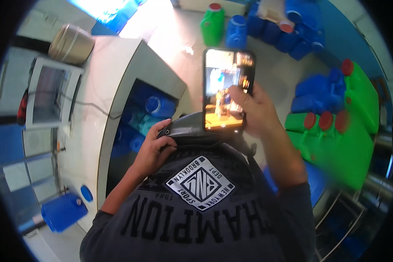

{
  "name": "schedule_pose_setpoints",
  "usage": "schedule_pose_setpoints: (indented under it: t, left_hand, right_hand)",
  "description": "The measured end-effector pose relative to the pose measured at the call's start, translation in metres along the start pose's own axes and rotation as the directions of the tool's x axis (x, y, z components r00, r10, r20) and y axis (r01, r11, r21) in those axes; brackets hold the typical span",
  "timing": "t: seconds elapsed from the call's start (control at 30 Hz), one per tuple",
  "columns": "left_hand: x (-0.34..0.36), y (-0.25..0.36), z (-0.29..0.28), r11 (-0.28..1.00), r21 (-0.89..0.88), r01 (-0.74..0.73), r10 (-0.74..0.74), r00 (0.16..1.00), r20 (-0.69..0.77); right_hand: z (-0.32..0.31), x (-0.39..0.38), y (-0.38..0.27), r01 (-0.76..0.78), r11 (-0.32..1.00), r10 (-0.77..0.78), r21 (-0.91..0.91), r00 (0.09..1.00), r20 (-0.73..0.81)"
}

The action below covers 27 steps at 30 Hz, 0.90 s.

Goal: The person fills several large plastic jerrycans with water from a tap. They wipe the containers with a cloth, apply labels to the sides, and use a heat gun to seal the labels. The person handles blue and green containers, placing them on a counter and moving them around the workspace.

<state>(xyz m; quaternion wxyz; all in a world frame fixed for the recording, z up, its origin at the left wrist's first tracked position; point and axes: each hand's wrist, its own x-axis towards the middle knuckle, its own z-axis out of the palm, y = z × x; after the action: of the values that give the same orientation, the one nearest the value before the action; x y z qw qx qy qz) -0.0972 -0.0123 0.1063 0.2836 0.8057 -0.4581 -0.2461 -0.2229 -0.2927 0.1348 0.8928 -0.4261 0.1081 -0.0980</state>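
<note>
My right hand (257,109) holds a black smartphone (220,102) upright, thumb over its lit screen, which shows a bright, warm-coloured picture too small to make out. Lower left of the phone, my left hand (155,148) has its fingers closed on the upper edge of a black bag (187,129) with a dark eyelet, held against my front. Below both hands is my dark printed shirt (192,231), crossed on the right by a dark strap.
A white counter (91,56) at left carries a metal pot (70,43), framed panel (52,91), cable and blue jug (63,212), with blue containers (157,105) stored beneath. Green jugs (360,100) and blue jugs (318,91) stand right; several more (301,43) line the back floor.
</note>
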Motion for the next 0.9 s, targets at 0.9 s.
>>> schedule_pose_setpoints:
  t: [0.9]
  left_hand:
    - [-0.286, -0.029, 0.052, 0.983, 0.016, 0.184, -0.133, 0.762, -0.634]
  right_hand:
    - [0.22, -0.058, 0.141, 0.633, -0.003, 0.818, -0.774, 0.447, 0.363]
